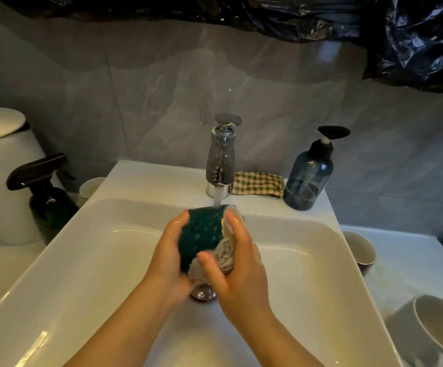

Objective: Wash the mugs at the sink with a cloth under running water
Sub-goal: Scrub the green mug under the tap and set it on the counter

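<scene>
Scrubbing step: left hand (171,256) clamped on green mug (202,234), right hand (235,271) pressing cloth (224,254); next, rinsing under water (217,198).

Over the sink (88,260), the left hand (168,256) and right hand (237,271) meet around a mug (202,234) below the faucet (221,160). Behind the basin, a folded cloth (258,183) lies between faucet and pump bottle (309,176). A spray bottle (46,192) stands left; two mugs (360,251) (437,327) sit right.

Grey marbled wall tiles (162,88); black plastic sheeting (413,35) overhead; dim warm light.
</scene>
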Tool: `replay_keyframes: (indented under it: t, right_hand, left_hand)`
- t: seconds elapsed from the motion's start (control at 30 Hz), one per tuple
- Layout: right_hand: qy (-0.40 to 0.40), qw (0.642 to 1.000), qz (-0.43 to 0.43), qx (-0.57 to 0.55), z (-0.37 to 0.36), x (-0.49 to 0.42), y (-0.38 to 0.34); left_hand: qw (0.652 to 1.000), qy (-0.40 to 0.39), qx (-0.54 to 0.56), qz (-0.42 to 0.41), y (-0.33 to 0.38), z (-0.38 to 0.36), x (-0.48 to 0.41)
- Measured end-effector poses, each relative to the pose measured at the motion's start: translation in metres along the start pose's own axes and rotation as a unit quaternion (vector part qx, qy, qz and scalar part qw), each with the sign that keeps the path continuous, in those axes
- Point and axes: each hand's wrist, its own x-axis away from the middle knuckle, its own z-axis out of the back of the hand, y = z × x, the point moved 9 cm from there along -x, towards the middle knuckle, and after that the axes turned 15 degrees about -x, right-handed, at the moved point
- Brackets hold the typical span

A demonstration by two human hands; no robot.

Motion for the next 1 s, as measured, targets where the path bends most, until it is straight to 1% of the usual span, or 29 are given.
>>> replay_keyframes:
  t: [0.03,0.07,0.13,0.17,0.2,0.23,0.27,0.3,0.33,0.37,0.4,0.43,0.47,0.5,0.53,0.57,0.6,0.63,0.67,0.7,0.73,0.77,0.8,0.83,0.87,0.93,0.97,1.0]
  right_hand:
    - [-0.025,0.998,0.022,0.055,-0.002,-0.001,0.002]
    - [-0.039,0.995,0.032,0.082,-0.002,-0.003,0.005]
    - [-0.023,0.996,0.042,0.078,0.004,-0.007,0.003]
    - [-0.002,0.998,0.032,0.046,0.009,-0.008,0.002]
    - [0.030,0.999,0.005,-0.013,0.015,-0.010,0.002]
    - [0.074,0.993,-0.037,-0.086,0.023,-0.011,0.006]
    - [0.122,0.974,-0.088,-0.168,0.030,-0.010,0.017]
    - [0.164,0.944,-0.146,-0.248,0.034,-0.010,0.031]
    - [0.189,0.905,-0.213,-0.317,0.035,-0.010,0.046]
    - [0.202,0.868,-0.271,-0.365,0.035,-0.009,0.056]
    - [0.200,0.849,-0.307,-0.381,0.034,-0.009,0.062]
    - [0.190,0.850,-0.322,-0.373,0.033,-0.008,0.063]
    - [0.177,0.865,-0.315,-0.349,0.034,-0.008,0.062]
    - [0.152,0.889,-0.285,-0.326,0.033,-0.010,0.053]
    - [0.111,0.918,-0.230,-0.303,0.031,-0.012,0.038]
    - [0.059,0.949,-0.166,-0.263,0.026,-0.013,0.023]
    - [-0.004,0.975,-0.104,-0.198,0.016,-0.012,0.010]
    - [-0.063,0.989,-0.058,-0.117,0.004,-0.010,0.002]
    - [-0.104,0.993,-0.028,-0.044,-0.005,-0.009,0.001]
    - [-0.125,0.992,-0.018,-0.006,-0.010,-0.009,-0.001]
    - [-0.125,0.992,-0.022,-0.003,-0.010,-0.010,-0.001]
    - [-0.106,0.994,-0.026,-0.028,-0.006,-0.012,-0.002]
    - [-0.072,0.993,-0.043,-0.082,0.001,-0.014,0.000]
    - [-0.026,0.984,-0.072,-0.160,0.010,-0.016,0.006]
    - [0.017,0.963,-0.115,-0.243,0.017,-0.016,0.015]
    - [0.079,0.905,-0.213,-0.360,0.023,-0.014,0.035]
    - [0.093,0.884,-0.247,-0.385,0.024,-0.013,0.041]
    - [0.098,0.874,-0.269,-0.393,0.023,-0.012,0.046]
  left_hand:
    - [0.999,-0.016,0.020,0.042,-0.005,0.002,0.000]
    - [0.997,-0.034,0.024,0.071,-0.009,0.002,0.000]
    - [0.992,-0.076,-0.001,0.097,-0.014,-0.001,0.000]
    - [0.991,-0.089,-0.028,0.098,-0.016,-0.002,-0.001]
    - [0.989,-0.102,-0.052,0.092,-0.016,-0.005,-0.002]
    - [0.988,-0.111,-0.076,0.075,-0.016,-0.007,-0.003]
    - [0.988,-0.113,-0.100,0.044,-0.013,-0.009,-0.003]
    - [0.984,-0.113,-0.134,0.008,-0.007,-0.011,-0.002]
    - [0.977,-0.114,-0.178,-0.028,-0.002,-0.014,-0.001]
    - [0.965,-0.114,-0.229,-0.058,0.001,-0.016,-0.001]
    - [0.950,-0.104,-0.282,-0.085,0.003,-0.017,-0.001]
    - [0.936,-0.084,-0.322,-0.117,0.007,-0.017,-0.002]
    - [0.929,-0.058,-0.338,-0.137,0.010,-0.015,-0.003]
    - [0.937,-0.042,-0.320,-0.134,0.009,-0.013,-0.004]
    - [0.957,-0.040,-0.267,-0.106,0.006,-0.012,-0.004]
    - [0.980,-0.046,-0.185,-0.056,0.001,-0.010,-0.004]
    - [0.993,-0.054,-0.104,0.006,-0.007,-0.008,-0.003]
    - [0.996,-0.058,-0.039,0.061,-0.014,-0.005,-0.002]
    - [0.993,-0.062,-0.001,0.099,-0.019,-0.003,-0.002]
    - [0.991,-0.063,0.008,0.117,-0.021,-0.001,-0.001]
    - [0.990,-0.073,0.003,0.123,-0.022,-0.002,0.000]
    - [0.989,-0.087,-0.011,0.118,-0.022,-0.004,0.000]
    - [0.990,-0.097,-0.028,0.099,-0.020,-0.007,0.000]
    - [0.992,-0.095,-0.062,0.056,-0.015,-0.009,-0.003]
    - [0.990,-0.081,-0.112,-0.007,-0.006,-0.008,-0.006]
    - [0.966,-0.072,-0.221,-0.116,0.009,-0.014,-0.004]
    - [0.951,-0.079,-0.261,-0.146,0.011,-0.017,-0.004]
    - [0.943,-0.080,-0.281,-0.159,0.011,-0.018,-0.003]
